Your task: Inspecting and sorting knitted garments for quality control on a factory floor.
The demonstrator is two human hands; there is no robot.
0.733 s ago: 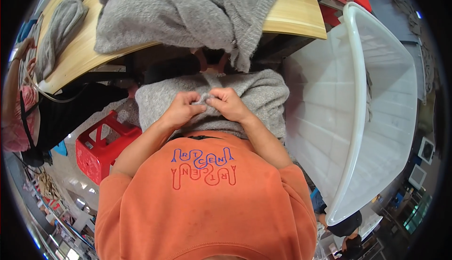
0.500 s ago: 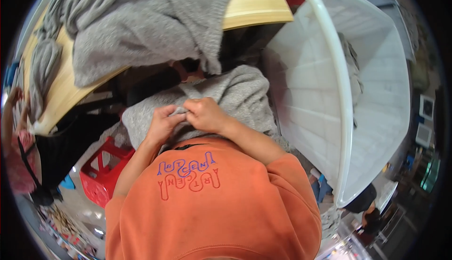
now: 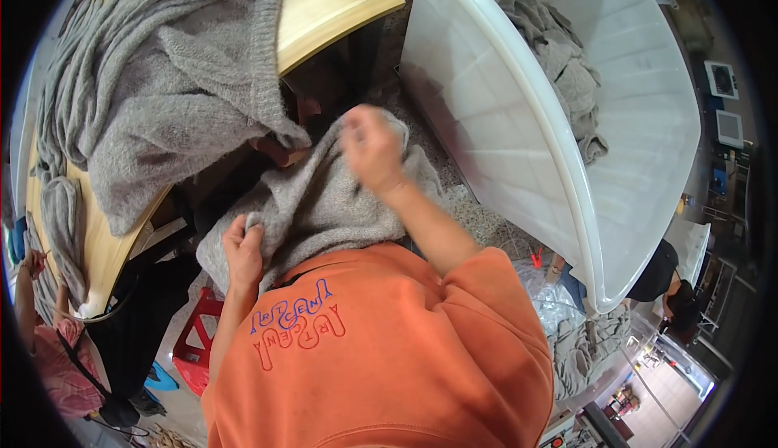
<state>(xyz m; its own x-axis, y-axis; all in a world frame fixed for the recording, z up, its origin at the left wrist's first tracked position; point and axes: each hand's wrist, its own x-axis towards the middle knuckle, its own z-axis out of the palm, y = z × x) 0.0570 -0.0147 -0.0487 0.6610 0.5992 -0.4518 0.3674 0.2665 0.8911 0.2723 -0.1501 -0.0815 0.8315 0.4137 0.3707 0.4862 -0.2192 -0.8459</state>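
Observation:
A grey knitted garment (image 3: 324, 197) lies bunched across my lap, its folds spread between my hands. My left hand (image 3: 245, 247) is closed on its near left part, with a small fold of knit poking up by the thumb. At the garment's far right part is my right hand (image 3: 373, 150), its fingers curled but smeared by motion. Whether it grips the knit there cannot be made out. More grey knitwear (image 3: 182, 83) is heaped on the wooden table beyond, draping over its edge.
The light wooden table (image 3: 332, 2) curves along the far left. A large white plastic bin (image 3: 519, 67) with grey knitwear (image 3: 563, 67) inside stands at the right. A red stool (image 3: 194, 351) is by my left arm. Another person (image 3: 61, 367) in pink works at the left edge.
My hands were together at the middle of the garment; now they are apart, the right farther out and the left nearer. The knit has been opened into wider folds. The view has turned rightward.

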